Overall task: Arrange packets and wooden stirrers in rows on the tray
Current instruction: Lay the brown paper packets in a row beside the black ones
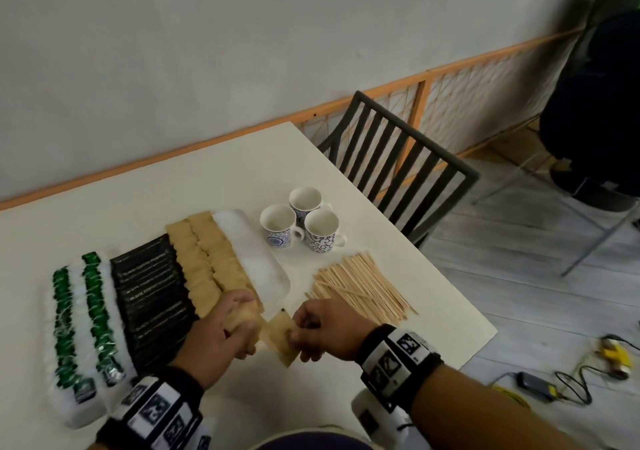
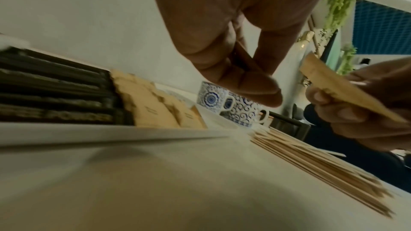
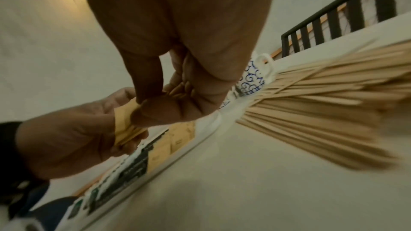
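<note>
Item: white tray, lying on the pale surface. It held, from the person's left, two rows of green-and-white packets, one row of black packets and two overlapped rows of tan packets. The strip along its right side was bare.

Item: left hand, over the near end of the tan rows. Its fingers were curled round a small stack of tan packets, thumb on top.

Item: right hand, just beside the left. Thumb and fingers pinched one loose tan packet by an edge, holding it tilted in the air off the tray's near right corner. Whether the left hand also touched this packet could not be told.

Item: wooden stirrers, a loose fanned heap on the surface to the right of the tray, none yet on it.

Item: three patterned cups, clustered beyond the stirrers, near the tray's far right corner.

Handling, by judgement: the tan packets looked light, thin and limp, likely to bend or slide off the stack; best held flat by opposite edges and laid overlapping the last one placed. The stirrers looked light, stiff and slender, prone to roll and scatter; best gathered as a small bundle, gripped mid-length.
</note>
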`<action>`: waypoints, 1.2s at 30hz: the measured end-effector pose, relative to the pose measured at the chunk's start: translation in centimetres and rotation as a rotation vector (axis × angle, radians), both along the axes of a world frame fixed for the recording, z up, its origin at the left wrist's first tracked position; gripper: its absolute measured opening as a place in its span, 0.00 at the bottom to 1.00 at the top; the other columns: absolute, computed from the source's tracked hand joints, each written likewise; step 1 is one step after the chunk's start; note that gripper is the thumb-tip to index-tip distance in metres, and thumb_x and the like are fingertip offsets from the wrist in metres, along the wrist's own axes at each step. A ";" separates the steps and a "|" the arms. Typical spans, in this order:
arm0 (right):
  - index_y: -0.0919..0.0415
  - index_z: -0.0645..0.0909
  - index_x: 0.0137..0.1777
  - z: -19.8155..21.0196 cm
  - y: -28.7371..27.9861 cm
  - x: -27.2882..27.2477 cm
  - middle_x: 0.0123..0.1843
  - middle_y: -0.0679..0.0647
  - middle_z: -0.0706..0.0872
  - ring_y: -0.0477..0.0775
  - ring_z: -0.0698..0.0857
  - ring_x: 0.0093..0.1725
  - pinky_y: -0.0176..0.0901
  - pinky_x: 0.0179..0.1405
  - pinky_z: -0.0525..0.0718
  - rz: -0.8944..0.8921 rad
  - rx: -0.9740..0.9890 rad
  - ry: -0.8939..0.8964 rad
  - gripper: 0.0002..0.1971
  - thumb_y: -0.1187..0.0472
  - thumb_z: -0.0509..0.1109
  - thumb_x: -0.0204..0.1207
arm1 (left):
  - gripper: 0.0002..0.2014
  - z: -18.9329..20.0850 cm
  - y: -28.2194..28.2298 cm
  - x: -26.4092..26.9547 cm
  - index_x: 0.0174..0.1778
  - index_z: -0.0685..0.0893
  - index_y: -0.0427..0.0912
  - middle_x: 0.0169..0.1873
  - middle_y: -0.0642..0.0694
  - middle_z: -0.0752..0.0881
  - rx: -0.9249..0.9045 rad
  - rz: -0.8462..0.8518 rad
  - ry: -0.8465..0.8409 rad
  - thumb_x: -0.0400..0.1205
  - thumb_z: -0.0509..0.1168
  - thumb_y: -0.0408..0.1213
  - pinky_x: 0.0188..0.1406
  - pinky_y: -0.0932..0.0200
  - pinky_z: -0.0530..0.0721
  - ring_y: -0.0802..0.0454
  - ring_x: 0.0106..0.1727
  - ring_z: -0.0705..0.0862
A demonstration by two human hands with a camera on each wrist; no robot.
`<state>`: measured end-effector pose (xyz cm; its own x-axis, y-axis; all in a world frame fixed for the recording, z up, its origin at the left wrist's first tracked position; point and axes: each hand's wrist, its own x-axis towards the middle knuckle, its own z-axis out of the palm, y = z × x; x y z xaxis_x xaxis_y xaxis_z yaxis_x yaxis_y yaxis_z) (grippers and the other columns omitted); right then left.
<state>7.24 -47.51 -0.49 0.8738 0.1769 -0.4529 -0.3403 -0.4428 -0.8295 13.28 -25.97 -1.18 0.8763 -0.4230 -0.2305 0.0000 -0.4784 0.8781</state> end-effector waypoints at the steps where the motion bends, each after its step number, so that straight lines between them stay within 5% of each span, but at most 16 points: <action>1: 0.55 0.80 0.50 0.1 0.6 0.5 0.39 0.52 0.91 0.47 0.88 0.34 0.41 0.44 0.87 0.005 0.051 0.013 0.06 0.54 0.71 0.79 | 0.13 0.2 0.6 -0.2 0.53 0.82 0.55 0.33 0.41 0.88 -0.025 0.035 0.031 0.82 0.66 0.30 0.30 0.60 0.85 0.46 0.32 0.89; 7: 0.62 0.78 0.55 0.1 4.8 3.0 0.39 0.57 0.89 0.53 0.88 0.35 0.44 0.42 0.88 0.090 0.170 0.036 0.09 0.60 0.72 0.79 | 0.12 0.7 4.4 -1.4 0.47 0.89 0.37 0.31 0.36 0.88 -0.137 0.213 0.193 0.86 0.58 0.30 0.32 0.54 0.84 0.42 0.33 0.87; 11: 0.59 0.79 0.54 0.6 7.3 4.1 0.37 0.53 0.89 0.48 0.86 0.34 0.40 0.41 0.85 0.233 0.121 0.006 0.07 0.57 0.70 0.81 | 0.11 1.3 6.3 -2.1 0.35 0.89 0.44 0.31 0.39 0.87 -0.029 0.185 0.074 0.83 0.66 0.36 0.31 0.58 0.84 0.47 0.30 0.86; 15: 0.50 0.79 0.39 0.8 9.2 5.0 0.31 0.45 0.84 0.36 0.78 0.27 0.34 0.37 0.79 0.290 0.021 -0.107 0.13 0.52 0.61 0.85 | 0.13 1.3 8.1 -2.0 0.33 0.87 0.40 0.29 0.39 0.87 0.045 0.228 -0.003 0.83 0.66 0.35 0.33 0.53 0.86 0.48 0.28 0.86; 21: 0.46 0.81 0.36 0.2 10.3 6.1 0.33 0.42 0.81 0.41 0.77 0.34 0.37 0.41 0.77 0.382 -0.050 -0.155 0.08 0.50 0.75 0.75 | 0.11 1.5 8.7 -1.8 0.33 0.86 0.42 0.29 0.47 0.87 0.082 0.191 -0.088 0.82 0.67 0.36 0.33 0.54 0.87 0.52 0.27 0.86; 24: 0.41 0.81 0.30 0.0 9.9 6.5 0.27 0.41 0.80 0.39 0.77 0.30 0.34 0.36 0.76 0.340 0.014 -0.090 0.12 0.52 0.76 0.74 | 0.12 1.4 8.5 -1.1 0.31 0.86 0.44 0.28 0.51 0.86 0.103 0.173 -0.142 0.81 0.68 0.36 0.32 0.57 0.86 0.56 0.28 0.85; 29: 0.52 0.86 0.41 0.1 8.9 7.1 0.31 0.46 0.83 0.42 0.79 0.32 0.36 0.36 0.78 0.292 0.128 0.002 0.03 0.56 0.78 0.72 | 0.13 1.0 8.2 0.6 0.30 0.86 0.46 0.28 0.50 0.86 0.091 0.210 -0.147 0.81 0.69 0.38 0.30 0.60 0.83 0.55 0.29 0.84; 36: 0.59 0.83 0.35 -0.9 8.0 8.4 0.31 0.55 0.83 0.48 0.79 0.30 0.35 0.34 0.80 -0.004 0.351 0.122 0.08 0.63 0.75 0.76 | 0.13 0.8 8.0 1.8 0.29 0.87 0.43 0.21 0.52 0.82 0.087 0.207 -0.060 0.80 0.69 0.35 0.22 0.73 0.74 0.62 0.23 0.80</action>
